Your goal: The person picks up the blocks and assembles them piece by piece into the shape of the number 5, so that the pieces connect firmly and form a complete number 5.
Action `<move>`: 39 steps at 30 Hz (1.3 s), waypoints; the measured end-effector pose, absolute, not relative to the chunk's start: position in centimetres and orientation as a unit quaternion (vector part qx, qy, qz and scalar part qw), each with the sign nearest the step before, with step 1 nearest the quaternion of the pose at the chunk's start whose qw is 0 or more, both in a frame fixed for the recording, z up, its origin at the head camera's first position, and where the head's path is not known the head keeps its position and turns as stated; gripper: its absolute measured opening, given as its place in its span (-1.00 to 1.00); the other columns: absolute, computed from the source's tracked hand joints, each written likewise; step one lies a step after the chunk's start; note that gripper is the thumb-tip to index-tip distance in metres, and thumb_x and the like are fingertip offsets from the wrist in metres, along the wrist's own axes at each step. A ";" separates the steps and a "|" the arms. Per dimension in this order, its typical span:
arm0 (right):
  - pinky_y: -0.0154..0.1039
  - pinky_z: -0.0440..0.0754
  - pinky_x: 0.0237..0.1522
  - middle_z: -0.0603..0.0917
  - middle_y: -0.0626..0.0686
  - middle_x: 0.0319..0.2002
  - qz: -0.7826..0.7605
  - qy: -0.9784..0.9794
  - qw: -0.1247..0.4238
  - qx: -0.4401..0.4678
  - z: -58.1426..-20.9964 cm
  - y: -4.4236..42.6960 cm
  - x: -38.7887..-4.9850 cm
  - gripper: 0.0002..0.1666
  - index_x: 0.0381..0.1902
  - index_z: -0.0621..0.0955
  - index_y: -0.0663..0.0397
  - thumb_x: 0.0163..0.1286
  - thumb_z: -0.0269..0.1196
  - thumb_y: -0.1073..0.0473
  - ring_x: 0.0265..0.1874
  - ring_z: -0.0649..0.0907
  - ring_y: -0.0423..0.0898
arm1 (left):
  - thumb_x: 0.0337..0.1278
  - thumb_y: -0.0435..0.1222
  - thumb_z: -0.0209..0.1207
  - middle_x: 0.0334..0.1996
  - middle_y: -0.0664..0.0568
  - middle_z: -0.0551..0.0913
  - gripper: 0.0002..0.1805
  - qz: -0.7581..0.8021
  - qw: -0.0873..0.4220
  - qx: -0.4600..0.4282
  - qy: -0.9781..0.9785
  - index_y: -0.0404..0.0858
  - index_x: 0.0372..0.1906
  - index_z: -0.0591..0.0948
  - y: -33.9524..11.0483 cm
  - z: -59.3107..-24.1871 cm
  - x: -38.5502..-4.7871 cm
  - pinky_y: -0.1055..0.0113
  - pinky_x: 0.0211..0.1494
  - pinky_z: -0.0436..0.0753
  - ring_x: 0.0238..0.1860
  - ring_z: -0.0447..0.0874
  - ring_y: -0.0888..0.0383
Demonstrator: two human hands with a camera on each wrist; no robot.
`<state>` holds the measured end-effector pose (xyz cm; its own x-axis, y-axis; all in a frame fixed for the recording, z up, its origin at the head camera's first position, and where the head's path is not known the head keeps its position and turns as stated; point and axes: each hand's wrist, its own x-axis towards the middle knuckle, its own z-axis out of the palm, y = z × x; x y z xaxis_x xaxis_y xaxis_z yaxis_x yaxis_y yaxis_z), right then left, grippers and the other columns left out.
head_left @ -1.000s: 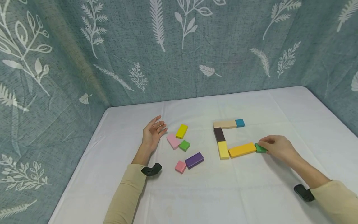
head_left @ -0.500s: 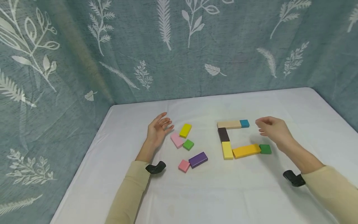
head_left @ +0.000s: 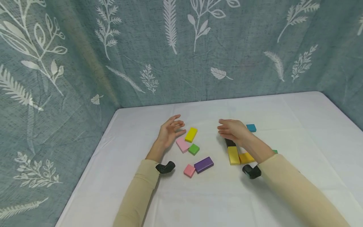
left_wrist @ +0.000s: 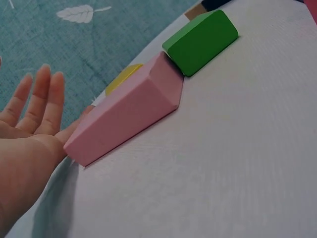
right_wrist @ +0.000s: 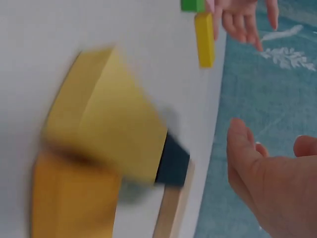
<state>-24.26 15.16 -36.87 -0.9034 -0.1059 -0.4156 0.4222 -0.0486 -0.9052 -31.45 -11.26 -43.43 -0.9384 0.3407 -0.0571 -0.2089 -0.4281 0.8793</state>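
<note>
My left hand [head_left: 169,130], palm turned inward and fingers loosely spread, is beside a yellow block [head_left: 191,134] and a pink block [head_left: 182,144]; it holds nothing. A small green block [left_wrist: 200,42] touches the pink one's end. Over the row of joined blocks hovers my right hand [head_left: 234,130], its fingers relaxed with nothing between them. Beneath it show part of a black block [head_left: 230,143], a pale yellow block [head_left: 233,155] and part of an orange block [head_left: 246,158]. In the head view, the right hand hides the natural wood block [right_wrist: 171,210].
A blue block [head_left: 251,128] lies beyond the right wrist, and a green block's edge [head_left: 275,151] peeks out behind the forearm. Nearer me are a purple block [head_left: 204,165] and a small pink-red block [head_left: 189,170], touching. White cloth [head_left: 181,201] covers the table; a patterned curtain [head_left: 141,47] hangs behind.
My right hand let go of the green block at the orange block's end, lifted, and swept left over the row. The left hand stays beside the loose blocks. The view shifted slightly.
</note>
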 end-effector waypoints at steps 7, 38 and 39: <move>-0.18 0.36 0.25 0.29 0.27 0.31 -0.793 0.537 0.210 0.199 -38.1 12.1 -26.0 -0.38 0.42 0.18 0.27 0.55 -0.09 0.04 0.28 0.35 0.11 | 0.42 -0.16 -0.22 -0.29 0.06 0.59 -0.39 0.829 0.177 0.075 0.525 -0.44 0.41 0.08 -10.8 -43.7 -31.5 -0.04 0.20 0.41 -0.09 0.50 0.09; -0.10 0.41 0.20 0.33 0.35 0.22 -0.806 0.511 0.222 0.201 -41.3 5.1 -27.5 -0.39 0.39 0.12 0.41 0.45 0.00 0.42 0.21 0.40 0.15 | 0.39 -0.15 -0.20 -0.25 0.03 0.60 -0.45 0.849 0.180 0.110 0.484 -0.40 0.33 0.24 -11.1 -44.3 -30.8 0.02 0.16 0.42 -0.06 0.51 0.06; -0.12 0.42 0.19 0.33 0.35 0.21 -0.807 0.510 0.219 0.203 -41.4 5.0 -27.5 -0.39 0.40 0.12 0.41 0.44 0.00 0.44 0.20 0.41 0.14 | 0.40 -0.16 -0.22 -0.24 0.02 0.60 -0.47 0.852 0.181 0.102 0.480 -0.39 0.33 0.24 -11.1 -44.2 -30.8 0.02 0.17 0.40 -0.06 0.51 0.05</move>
